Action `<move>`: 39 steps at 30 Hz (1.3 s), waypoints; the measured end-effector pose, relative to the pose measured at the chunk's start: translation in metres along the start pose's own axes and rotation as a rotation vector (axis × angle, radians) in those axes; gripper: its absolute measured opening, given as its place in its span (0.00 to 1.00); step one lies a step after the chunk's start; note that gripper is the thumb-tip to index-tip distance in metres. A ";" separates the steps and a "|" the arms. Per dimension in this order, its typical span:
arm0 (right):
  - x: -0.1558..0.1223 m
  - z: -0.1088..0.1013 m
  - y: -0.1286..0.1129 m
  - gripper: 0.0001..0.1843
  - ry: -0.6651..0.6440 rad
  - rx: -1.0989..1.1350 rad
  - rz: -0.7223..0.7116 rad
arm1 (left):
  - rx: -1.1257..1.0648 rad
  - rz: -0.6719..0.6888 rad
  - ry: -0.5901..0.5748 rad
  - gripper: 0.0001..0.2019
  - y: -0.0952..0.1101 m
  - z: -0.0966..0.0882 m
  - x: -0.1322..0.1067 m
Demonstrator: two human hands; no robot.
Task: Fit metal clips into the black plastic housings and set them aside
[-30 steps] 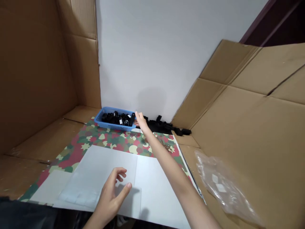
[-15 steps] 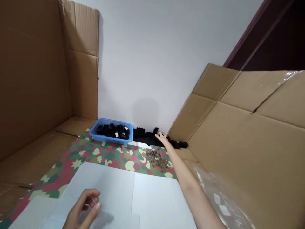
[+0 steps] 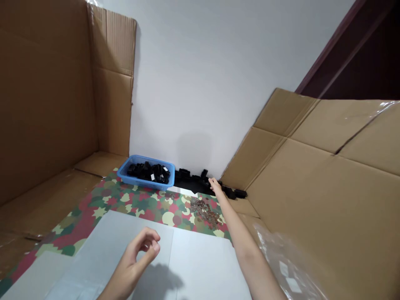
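Observation:
My right hand (image 3: 215,186) is stretched far forward to a row of loose black parts (image 3: 200,182) lying along the foot of the white wall, fingertips touching them; I cannot tell whether it grips one. My left hand (image 3: 139,254) hovers over white sheets (image 3: 125,233) near me, thumb and fingers curled into a loose pinch with nothing visible in it. A blue basket (image 3: 128,179) holding several black parts sits left of the row.
A camouflage-patterned mat (image 3: 137,204) covers the table. A small heap of tiny brown pieces (image 3: 204,210) lies on it by my right forearm. Cardboard panels (image 3: 312,187) stand left and right. A clear plastic bag (image 3: 290,266) rests on the right panel.
My right hand moved from the basket's right end rightward to the loose black parts by the wall. My left hand lifted and curled into a pinch. The view tilted up.

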State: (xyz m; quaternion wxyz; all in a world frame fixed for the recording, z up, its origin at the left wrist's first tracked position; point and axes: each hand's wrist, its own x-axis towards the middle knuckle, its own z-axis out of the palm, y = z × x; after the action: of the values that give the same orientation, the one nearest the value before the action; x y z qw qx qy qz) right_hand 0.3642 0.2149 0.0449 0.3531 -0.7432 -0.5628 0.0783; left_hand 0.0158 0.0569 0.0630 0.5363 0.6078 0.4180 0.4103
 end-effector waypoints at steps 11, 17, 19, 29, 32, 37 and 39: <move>-0.044 -0.003 -0.059 0.15 -0.250 0.425 -0.192 | -0.373 -0.205 0.206 0.13 -0.011 0.011 0.017; -0.145 0.018 -0.115 0.12 -0.713 0.527 -0.408 | -0.679 -0.353 0.278 0.10 -0.016 0.040 0.039; -0.158 0.012 -0.121 0.12 -0.765 0.375 -0.431 | -0.774 -0.379 0.278 0.09 -0.011 0.042 0.036; -0.089 -0.010 -0.058 0.14 -0.453 -0.570 -0.149 | -1.221 -0.641 0.148 0.16 0.003 0.023 0.011; -0.093 0.008 -0.052 0.15 -0.470 -0.674 -0.155 | -1.334 -0.644 0.056 0.19 0.010 0.022 0.005; -0.096 0.022 -0.048 0.14 -0.476 -0.727 -0.112 | -1.286 -0.583 -0.011 0.16 0.022 0.020 -0.006; -0.094 0.020 -0.045 0.13 -0.470 -0.709 -0.091 | -1.078 -0.443 0.025 0.12 0.026 0.018 -0.011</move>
State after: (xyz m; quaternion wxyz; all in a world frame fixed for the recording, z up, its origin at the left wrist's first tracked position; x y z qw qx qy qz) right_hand 0.2849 0.1450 0.0313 -0.0589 -0.7549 -0.6525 0.0316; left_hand 0.0317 0.0392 0.0868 0.8379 0.1421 0.2736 0.4504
